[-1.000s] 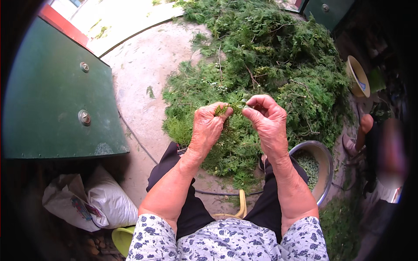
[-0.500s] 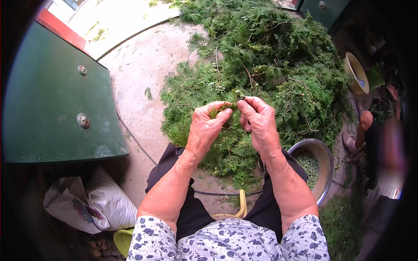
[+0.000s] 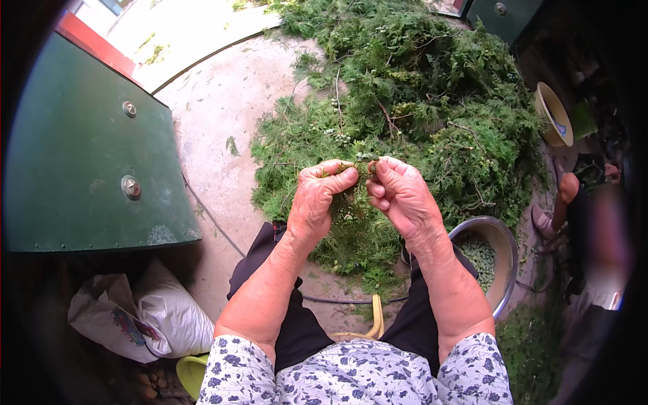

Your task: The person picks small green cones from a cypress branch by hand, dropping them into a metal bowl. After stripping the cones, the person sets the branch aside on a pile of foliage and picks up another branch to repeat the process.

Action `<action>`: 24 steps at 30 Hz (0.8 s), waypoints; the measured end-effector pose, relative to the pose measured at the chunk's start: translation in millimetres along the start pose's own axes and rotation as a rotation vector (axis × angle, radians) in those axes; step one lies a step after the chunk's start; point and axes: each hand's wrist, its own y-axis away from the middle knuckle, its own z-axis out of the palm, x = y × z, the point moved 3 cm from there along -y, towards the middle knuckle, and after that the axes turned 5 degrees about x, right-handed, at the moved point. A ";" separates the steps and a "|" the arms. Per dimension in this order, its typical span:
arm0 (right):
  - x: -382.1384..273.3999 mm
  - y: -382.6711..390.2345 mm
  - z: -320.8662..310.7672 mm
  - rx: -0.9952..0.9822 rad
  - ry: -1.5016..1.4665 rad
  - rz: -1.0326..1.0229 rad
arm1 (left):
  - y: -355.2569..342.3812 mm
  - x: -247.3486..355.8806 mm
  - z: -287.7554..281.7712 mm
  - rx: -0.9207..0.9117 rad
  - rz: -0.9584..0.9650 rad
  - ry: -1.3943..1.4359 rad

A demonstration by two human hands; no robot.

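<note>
In front of my lap, my left hand (image 3: 318,199) pinches a leafy evergreen sprig (image 3: 349,202) between thumb and forefinger, with its foliage hanging below the fingers. Close beside it, my right hand (image 3: 407,199) is closed at thumb and fingertips on a small piece of the greenery with pale green cones (image 3: 366,156). Whether this piece is still joined to the sprig is hard to tell. By my right knee stands a metal basin (image 3: 509,253), partly filled with small green cones (image 3: 480,260). A large heap of cut evergreen branches (image 3: 432,94) spreads ahead of both hands.
A green metal door (image 3: 88,155) takes up the left side, with white sacks (image 3: 172,314) and a yellow-green basin (image 3: 191,374) below it. A cable (image 3: 216,223) crosses the concrete floor. At right are a cream basin (image 3: 555,115) and another person's arm (image 3: 565,192).
My right hand has turned slightly and drawn a little right, widening the gap between my hands. The coned tip now lies more sideways. The other person's hand at far right has moved lower.
</note>
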 end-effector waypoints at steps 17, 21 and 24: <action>-4.9 1.3 8.0 0.115 0.201 -0.240 | 4.7 8.5 5.5 0.110 -0.101 -0.107; -5.2 -0.9 6.5 0.078 0.243 -0.175 | 0.8 0.3 1.8 0.119 -0.027 -0.108; -0.7 -3.6 -0.1 -0.018 0.098 -0.074 | 1.6 2.0 3.8 0.089 -0.037 0.041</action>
